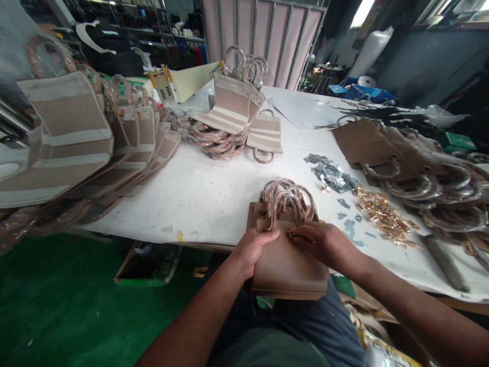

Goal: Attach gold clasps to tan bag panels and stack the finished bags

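A brown leather bag panel [288, 272] lies on top of a stack at the table's front edge, its lower end over my lap. Its plastic-wrapped handle [296, 199] is among several handles standing up at the far end of the stack. My left hand [252, 250] grips the panel's left edge, thumb on top near the handle's base. On the panel's upper right, my right hand [324, 242] pinches a small gold metal fitting [291, 234] against the surface. The fingers partly cover this fitting, so its exact shape is hidden.
Right of the stack lie gold fittings [385, 211], dark metal plates [330, 172] and a dark cylindrical rod [445, 262]. Brown panels with wrapped handles [382, 148] pile up at the right. More panels stand at the left [76, 148] and back middle [233, 104].
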{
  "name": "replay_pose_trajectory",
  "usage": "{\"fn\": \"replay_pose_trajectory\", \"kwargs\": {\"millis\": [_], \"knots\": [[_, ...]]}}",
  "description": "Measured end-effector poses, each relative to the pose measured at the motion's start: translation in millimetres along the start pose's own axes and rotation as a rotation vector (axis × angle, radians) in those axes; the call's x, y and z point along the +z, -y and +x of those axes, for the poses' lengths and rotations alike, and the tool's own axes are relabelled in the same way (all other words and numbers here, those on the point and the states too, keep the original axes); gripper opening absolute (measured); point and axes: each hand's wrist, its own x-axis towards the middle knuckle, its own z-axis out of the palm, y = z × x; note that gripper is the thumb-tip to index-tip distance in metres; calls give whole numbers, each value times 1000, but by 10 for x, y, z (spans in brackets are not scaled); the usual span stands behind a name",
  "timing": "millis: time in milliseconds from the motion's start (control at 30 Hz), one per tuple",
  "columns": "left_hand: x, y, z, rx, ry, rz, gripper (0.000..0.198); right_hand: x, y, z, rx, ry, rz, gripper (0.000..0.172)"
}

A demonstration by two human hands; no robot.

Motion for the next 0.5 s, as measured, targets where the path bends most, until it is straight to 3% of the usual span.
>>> {"fn": "replay_pose_trajectory", "kwargs": {"millis": [167,500], "knots": [[-23,20,4,7,13,-1,42,-14,10,-6,-10,10,50,25],[38,11,-16,12,-13,30,45,139,185,-19,49,-163,-80,19]]}}
